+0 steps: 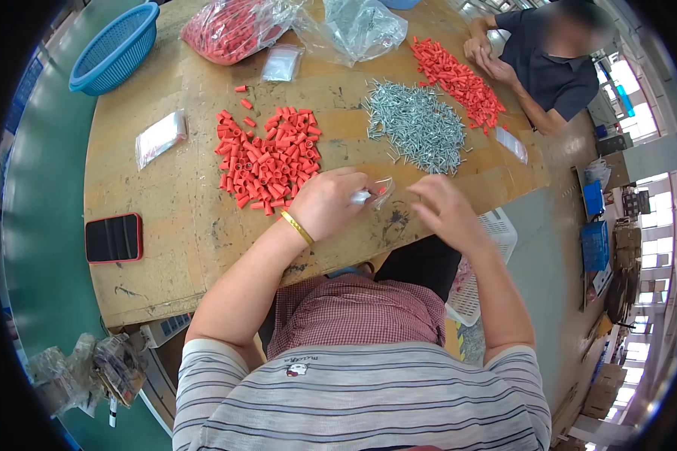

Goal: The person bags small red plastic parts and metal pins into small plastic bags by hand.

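My left hand (329, 198), with a yellow band at the wrist, is closed on a small clear plastic bag (384, 188). Something red shows inside the bag near its end. To the right, my right hand (450, 216) is raised apart from the bag, its fingers bent and spread, with nothing visible in them. A heap of short red plastic tubes (269, 159) lies just left of and beyond my left hand. Beyond my right hand is a pile of silver screws (416, 126).
At the far right, a co-worker (553, 64) sits near more red pieces (459, 81). The table (180, 248) also carries a phone (113, 238), stacked clear bags (161, 138), a blue basket (115, 51) and a large bag of red pieces (233, 30). A white crate (502, 233) stands below the edge.
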A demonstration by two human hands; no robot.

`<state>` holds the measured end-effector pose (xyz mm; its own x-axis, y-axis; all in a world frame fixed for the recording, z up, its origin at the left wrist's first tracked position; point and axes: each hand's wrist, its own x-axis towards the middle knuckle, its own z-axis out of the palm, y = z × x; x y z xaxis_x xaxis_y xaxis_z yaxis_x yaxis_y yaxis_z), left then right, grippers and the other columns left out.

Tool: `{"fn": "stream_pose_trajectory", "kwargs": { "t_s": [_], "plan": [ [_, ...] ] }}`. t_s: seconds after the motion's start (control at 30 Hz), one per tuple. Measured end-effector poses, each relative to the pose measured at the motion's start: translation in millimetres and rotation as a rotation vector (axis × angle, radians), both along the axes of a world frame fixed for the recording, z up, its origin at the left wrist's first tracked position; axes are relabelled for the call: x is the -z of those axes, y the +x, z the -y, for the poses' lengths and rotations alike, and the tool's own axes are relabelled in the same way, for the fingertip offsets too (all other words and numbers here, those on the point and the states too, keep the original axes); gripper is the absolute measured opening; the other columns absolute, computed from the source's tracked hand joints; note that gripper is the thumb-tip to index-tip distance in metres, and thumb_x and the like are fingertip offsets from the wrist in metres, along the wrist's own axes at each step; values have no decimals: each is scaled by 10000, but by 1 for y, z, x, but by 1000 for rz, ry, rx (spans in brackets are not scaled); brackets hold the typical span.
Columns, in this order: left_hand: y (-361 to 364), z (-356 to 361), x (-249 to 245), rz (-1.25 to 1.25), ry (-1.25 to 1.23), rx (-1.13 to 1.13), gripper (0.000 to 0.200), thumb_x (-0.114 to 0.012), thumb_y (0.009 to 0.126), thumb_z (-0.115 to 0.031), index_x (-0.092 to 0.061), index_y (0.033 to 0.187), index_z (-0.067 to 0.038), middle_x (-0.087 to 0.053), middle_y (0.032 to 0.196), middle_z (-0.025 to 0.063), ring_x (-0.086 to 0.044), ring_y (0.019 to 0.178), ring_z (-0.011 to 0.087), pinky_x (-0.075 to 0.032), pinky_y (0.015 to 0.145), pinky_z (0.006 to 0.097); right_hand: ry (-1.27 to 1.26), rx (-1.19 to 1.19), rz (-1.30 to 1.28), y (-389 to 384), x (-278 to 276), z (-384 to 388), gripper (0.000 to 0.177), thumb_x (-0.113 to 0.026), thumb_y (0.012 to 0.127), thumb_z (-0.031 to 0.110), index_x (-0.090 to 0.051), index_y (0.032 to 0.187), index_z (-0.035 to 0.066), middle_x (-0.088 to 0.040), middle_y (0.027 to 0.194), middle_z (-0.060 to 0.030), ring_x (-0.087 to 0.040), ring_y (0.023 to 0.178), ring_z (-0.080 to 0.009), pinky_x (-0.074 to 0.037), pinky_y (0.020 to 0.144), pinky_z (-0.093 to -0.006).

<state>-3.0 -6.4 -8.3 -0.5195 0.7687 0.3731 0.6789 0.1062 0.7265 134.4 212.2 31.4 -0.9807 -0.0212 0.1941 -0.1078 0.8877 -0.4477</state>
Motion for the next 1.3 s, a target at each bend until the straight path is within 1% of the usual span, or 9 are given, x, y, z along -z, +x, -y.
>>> {"fn": "stream_pose_trajectory", "kwargs": {
  "t_s": [0.2, 0.3, 0.4, 0.6, 0.83, 0.9, 1.03, 1.13, 1.3],
  "plan": [
    [2, -2, 7, -9, -16, 28, 174, -662, 813, -146, -680, 985, -129, -653, 918, 85, -652, 843, 301, -533, 726, 417, 183, 3, -69, 17, 42, -7, 263, -649, 821, -15, -629, 1078, 41, -591, 995, -110, -600, 946, -287, -506, 830, -374],
    [4, -2, 8, -31, -41, 57, 182, -662, 813, -146, -672, 995, -132, -645, 916, 80, -650, 848, 293, -531, 726, 412, -307, 159, -75, 4, 14, 19, 255, -666, 806, -21, -639, 1052, 41, -600, 1002, -105, -607, 943, -278, -503, 831, -360],
    [7, -2, 7, -34, -22, 93, 185, -668, 809, -147, -668, 993, -135, -633, 895, 75, -648, 845, 287, -529, 715, 409, -402, 95, -173, -9, -7, 41, 237, -672, 805, -16, -649, 1034, 41, -612, 1022, -97, -613, 945, -275, -490, 855, -363],
    [6, -1, 4, -68, 2, 82, 179, -680, 792, -141, -664, 970, -134, -617, 882, 72, -643, 823, 286, -525, 697, 412, -22, -118, -229, -20, 5, 33, 214, -663, 830, 11, -659, 1041, 39, -618, 1081, -95, -599, 1021, -268, -479, 885, -368],
    [4, 0, 0, -22, 20, 64, 205, -665, 782, -80, -667, 986, -99, -631, 897, 94, -641, 816, 308, -533, 709, 398, -582, 106, -37, -8, 17, 23, 165, -646, 909, 72, -634, 1066, 24, -622, 1002, -32, -595, 927, -136, -477, 796, -287],
    [7, -3, -3, 127, 130, 36, 203, -687, 817, -54, -671, 1019, -61, -658, 922, 74, -647, 813, 222, -522, 727, 336, -839, 153, 75, -6, 30, 23, 141, -629, 942, 90, -622, 1061, 14, -621, 958, 1, -581, 869, -75, -469, 748, -241],
    [12, -7, -6, 639, 184, -28, 170, -699, 878, -72, -674, 1038, -18, -672, 922, 17, -602, 822, 79, -491, 744, 252, -988, 228, -16, -6, 27, 35, 115, -618, 961, 99, -615, 1041, 16, -601, 905, 31, -540, 799, -21, -442, 693, -195],
    [9, -5, -6, 804, 201, 26, 143, -704, 900, -113, -681, 1003, -17, -652, 875, -22, -553, 795, 43, -468, 709, 222, -1030, 222, -54, -9, 26, 41, 101, -615, 962, 95, -612, 1031, 21, -588, 893, 35, -523, 790, -18, -431, 686, -193],
    [10, -4, -6, 719, 231, 30, 105, -689, 906, -108, -675, 958, -17, -647, 858, -11, -549, 775, 54, -460, 700, 224, -1029, 163, -134, -12, 26, 47, 63, -615, 963, 95, -600, 994, 42, -556, 855, 47, -489, 750, -17, -408, 672, -196]
  ]
}}
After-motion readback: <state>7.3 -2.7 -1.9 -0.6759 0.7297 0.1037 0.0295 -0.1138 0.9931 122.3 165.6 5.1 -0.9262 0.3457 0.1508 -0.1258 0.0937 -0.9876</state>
